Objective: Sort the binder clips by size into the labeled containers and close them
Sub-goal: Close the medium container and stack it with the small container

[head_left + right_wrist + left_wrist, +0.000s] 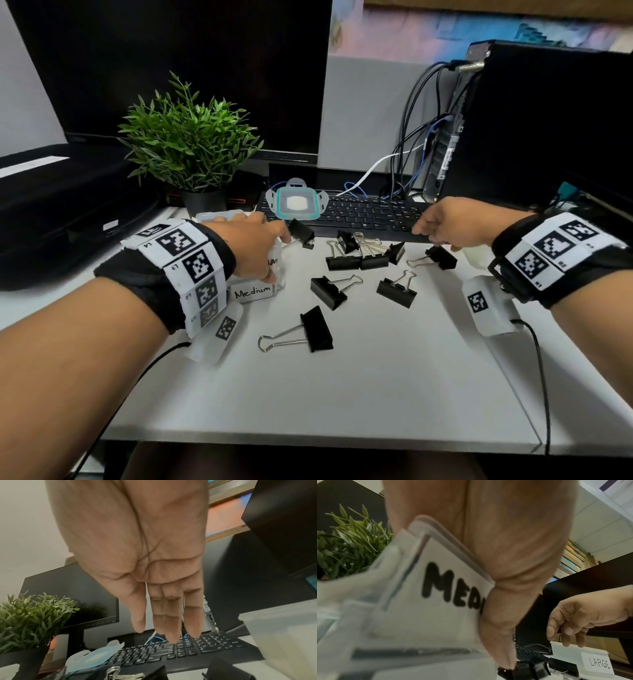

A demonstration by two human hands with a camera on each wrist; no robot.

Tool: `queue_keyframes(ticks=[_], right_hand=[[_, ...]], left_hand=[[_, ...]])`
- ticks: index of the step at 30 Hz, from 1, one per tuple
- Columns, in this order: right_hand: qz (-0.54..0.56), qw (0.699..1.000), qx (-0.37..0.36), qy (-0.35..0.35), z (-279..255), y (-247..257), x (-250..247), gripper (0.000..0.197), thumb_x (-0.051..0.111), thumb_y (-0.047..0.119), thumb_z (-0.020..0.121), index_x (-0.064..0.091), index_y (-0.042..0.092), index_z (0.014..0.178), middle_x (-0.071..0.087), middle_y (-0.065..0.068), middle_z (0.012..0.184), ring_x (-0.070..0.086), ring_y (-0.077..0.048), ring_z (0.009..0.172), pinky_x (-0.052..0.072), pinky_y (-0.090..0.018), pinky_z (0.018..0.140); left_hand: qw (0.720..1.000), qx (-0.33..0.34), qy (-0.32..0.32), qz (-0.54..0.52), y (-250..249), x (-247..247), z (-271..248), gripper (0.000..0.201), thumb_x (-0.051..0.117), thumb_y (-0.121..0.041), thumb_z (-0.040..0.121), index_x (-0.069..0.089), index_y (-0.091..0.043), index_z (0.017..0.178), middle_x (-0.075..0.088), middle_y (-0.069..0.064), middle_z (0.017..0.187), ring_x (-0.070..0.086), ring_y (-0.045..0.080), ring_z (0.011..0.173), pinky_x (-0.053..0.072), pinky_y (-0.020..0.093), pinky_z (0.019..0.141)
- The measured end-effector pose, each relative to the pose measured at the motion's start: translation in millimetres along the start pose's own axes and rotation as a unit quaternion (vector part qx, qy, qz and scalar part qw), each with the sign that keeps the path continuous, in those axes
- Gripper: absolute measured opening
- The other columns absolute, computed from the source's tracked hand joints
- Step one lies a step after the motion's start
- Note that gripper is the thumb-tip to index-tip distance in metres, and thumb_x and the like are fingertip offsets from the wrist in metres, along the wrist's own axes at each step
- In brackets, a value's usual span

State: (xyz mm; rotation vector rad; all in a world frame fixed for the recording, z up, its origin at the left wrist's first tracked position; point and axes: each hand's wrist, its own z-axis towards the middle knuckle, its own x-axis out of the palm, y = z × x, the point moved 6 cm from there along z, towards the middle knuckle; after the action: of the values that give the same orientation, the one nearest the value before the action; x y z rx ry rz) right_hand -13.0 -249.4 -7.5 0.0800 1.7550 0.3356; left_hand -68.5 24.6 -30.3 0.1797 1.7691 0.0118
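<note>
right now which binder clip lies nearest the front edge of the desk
The big binder clip lying alone between the two forearms, its wire handles pointing left. Every other clip sits farther back, toward the keyboard.

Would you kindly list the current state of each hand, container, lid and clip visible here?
left hand: gripping the Medium container.
right hand: open, fingers relaxed, holding nothing.
Medium container: on the desk, held.
Large container: on the desk, beneath the right hand.
teal-rimmed lid: off, lying on the keyboard.
binder clips: loose on the desk, unsorted.
</note>
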Motion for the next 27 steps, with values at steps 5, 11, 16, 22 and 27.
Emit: queue_keyframes(ticks=[5,11,16,22,27], right_hand=[[-0.116,0.993,-0.026,0.025,-0.6,21.4,13.2,0.042,0.044,0.001,0.093,0.055,0.013,0.131,0.057,0.001,0.132,0.053,-0.016,0.118,0.041,-0.023,0.093],[-0.229,0.969,-0.049,0.074,18.4,52.4,37.3,0.061,0.035,-0.006,0.09,0.034,0.017,0.147,0.033,-0.004,0.152,0.033,-0.024,0.138,0.03,-0.034,0.112],[-0.263,0.957,-0.068,0.104,23.4,71.9,55.2,0.058,0.03,-0.003,0.094,0.028,0.016,0.149,0.032,-0.01,0.151,0.035,-0.028,0.136,0.032,-0.034,0.107],[-0.227,0.958,-0.101,0.141,22.2,75.3,62.1,0.063,0.036,0.004,0.097,0.022,0.037,0.149,0.021,0.0,0.157,0.027,-0.025,0.141,0.029,-0.037,0.113],[-0.171,0.977,-0.09,0.085,25.9,69.2,51.9,0.077,0.033,-0.011,0.084,0.033,0.036,0.145,0.034,-0.003,0.151,0.041,-0.026,0.132,0.041,-0.038,0.105]], left_hand=[[1.0,-0.002,0.001,0.003,-7.6,-2.5,-0.8,0.068,0.066,-0.043,0.082,0.027,-0.038,0.138,0.032,-0.001,0.14,0.035,0.024,0.129,0.035,0.044,0.104],[1.0,-0.005,0.0,-0.003,-8.0,-3.8,-1.7,0.067,0.066,-0.042,0.082,0.028,-0.038,0.137,0.034,-0.001,0.137,0.035,0.023,0.128,0.034,0.044,0.103],[1.0,-0.001,-0.001,-0.006,-8.2,-2.9,-1.6,0.067,0.066,-0.042,0.082,0.028,-0.038,0.137,0.035,-0.001,0.136,0.036,0.023,0.127,0.032,0.045,0.105],[1.0,0.001,-0.004,-0.009,-7.4,-2.8,-1.5,0.067,0.066,-0.042,0.082,0.028,-0.037,0.137,0.035,-0.001,0.136,0.036,0.023,0.128,0.032,0.043,0.104],[1.0,0.001,-0.002,-0.013,-7.9,-3.8,-3.1,0.071,0.067,-0.041,0.082,0.025,-0.038,0.14,0.034,0.0,0.137,0.036,0.024,0.129,0.032,0.046,0.106]])
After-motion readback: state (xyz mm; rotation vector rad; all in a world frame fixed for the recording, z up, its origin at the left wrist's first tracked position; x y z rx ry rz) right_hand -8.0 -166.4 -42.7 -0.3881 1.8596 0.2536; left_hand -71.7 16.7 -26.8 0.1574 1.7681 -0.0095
